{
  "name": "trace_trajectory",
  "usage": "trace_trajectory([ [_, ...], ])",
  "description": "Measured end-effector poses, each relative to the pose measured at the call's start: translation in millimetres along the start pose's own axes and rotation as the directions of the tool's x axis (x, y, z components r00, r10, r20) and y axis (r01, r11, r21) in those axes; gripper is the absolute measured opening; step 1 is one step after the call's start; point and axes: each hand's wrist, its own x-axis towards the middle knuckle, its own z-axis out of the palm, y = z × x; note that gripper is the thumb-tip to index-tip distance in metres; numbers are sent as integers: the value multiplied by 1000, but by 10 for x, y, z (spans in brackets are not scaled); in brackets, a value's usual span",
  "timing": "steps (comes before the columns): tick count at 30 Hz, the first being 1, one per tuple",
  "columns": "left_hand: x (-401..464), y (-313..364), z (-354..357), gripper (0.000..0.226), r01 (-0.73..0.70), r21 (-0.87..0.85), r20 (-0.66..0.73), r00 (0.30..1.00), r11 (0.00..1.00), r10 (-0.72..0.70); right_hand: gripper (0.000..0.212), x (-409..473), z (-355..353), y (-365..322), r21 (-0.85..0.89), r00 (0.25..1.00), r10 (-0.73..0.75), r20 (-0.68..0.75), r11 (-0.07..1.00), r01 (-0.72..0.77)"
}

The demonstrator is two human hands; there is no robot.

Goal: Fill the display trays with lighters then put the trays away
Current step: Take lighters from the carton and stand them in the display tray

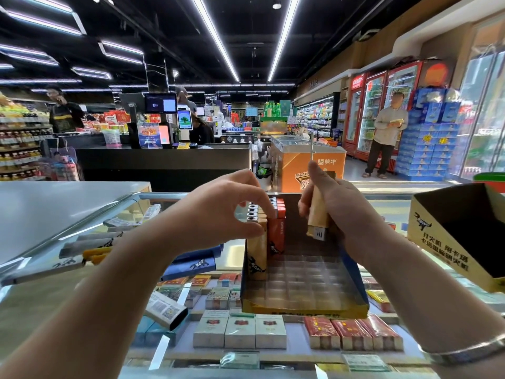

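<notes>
Plastic lighters (266, 228), light, rigid and a bit slick, stand along the left wall of your display tray (304, 307) on the glass counter (41, 269). Your left hand (218, 212) pinches their tops, perhaps seating one. Your right hand (338, 206) is closed around a tan lighter (317, 217), head downward; hold it by the flat sides.

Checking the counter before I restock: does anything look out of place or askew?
Mostly tidy. The lighter in the right hand is held upside down, metal end lowest, unlike the upright lighters in the display tray. A barcoded carton lies crooked on the glass counter.
</notes>
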Motion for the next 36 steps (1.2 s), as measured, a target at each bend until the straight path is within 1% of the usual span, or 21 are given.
trace_trajectory([
  [2, 6, 15, 14, 22, -8, -48, -17, 1000, 999, 7, 53, 11, -24, 1, -8, 998, 8, -60, 1000, -9],
  [3, 12, 30, 26, 19, -16, -72, -46, 999, 997, 13, 52, 11, -34, 0, 3, 998, 4, -63, 1000, -4],
  [5, 30, 63, 63, 18, -32, -98, -125, 992, 995, 20, 47, -3, -40, -1, 65, 1000, -18, -11, 998, 18],
  [7, 48, 88, 123, 29, -28, -113, -174, 985, 993, 8, 41, -18, -37, 12, 133, 997, -56, 59, 990, 47],
  [10, 67, 112, 215, 38, 45, -117, -145, 987, 992, -62, 32, -28, -27, 13, 222, 987, -113, 112, 971, 86],
  [12, 76, 104, 254, 36, 94, -196, -125, 985, 976, -120, 27, -30, -23, -6, 295, 983, -129, 134, 952, 85],
  [14, 94, 83, 269, 25, 100, -292, -152, 977, 951, -149, 20, -27, -29, -19, 372, 979, -144, 145, 925, 81],
  [16, 107, 69, 249, 20, 77, -387, -206, 964, 919, -168, 13, -18, -35, -21, 424, 973, -166, 163, 902, 83],
  [19, 113, 78, 198, 23, 21, -510, -274, 944, 860, -186, 7, -7, -36, -11, 434, 958, -204, 200, 896, 100],
  [21, 115, 101, 176, 24, -30, -558, -323, 928, 829, -184, 8, -11, -31, -13, 402, 948, -217, 231, 909, 110],
  [24, 107, 122, 146, 25, -89, -582, -383, 907, 809, -176, 6, -19, -33, -15, 333, 943, -227, 243, 933, 138],
  [25, 100, 122, 124, 25, -101, -586, -399, 900, 804, -177, 5, -16, -38, -19, 302, 947, -233, 221, 940, 161],
  [27, 79, 109, 62, 22, -118, -597, -409, 895, 794, -175, 13, 4, -56, -19, 214, 960, -254, 117, 951, 225],
  [29, 49, 102, -1, 21, -114, -576, -382, 913, 810, -143, 18, 24, -65, -15, 116, 956, -291, -26, 949, 292],
  [31, 18, 94, -48, 22, -86, -499, -326, 940, 862, -95, 17, 44, -73, 7, -30, 932, -338, -129, 941, 337],
  [33, -9, 78, -94, 22, -47, -417, -271, 960, 908, -75, 14, 70, -87, 40, -146, 927, -336, -165, 938, 314],
  [36, -42, 44, -170, 24, -4, -367, -158, 986, 930, -58, 9, 122, -108, 108, -199, 964, -225, -138, 960, 196],
])
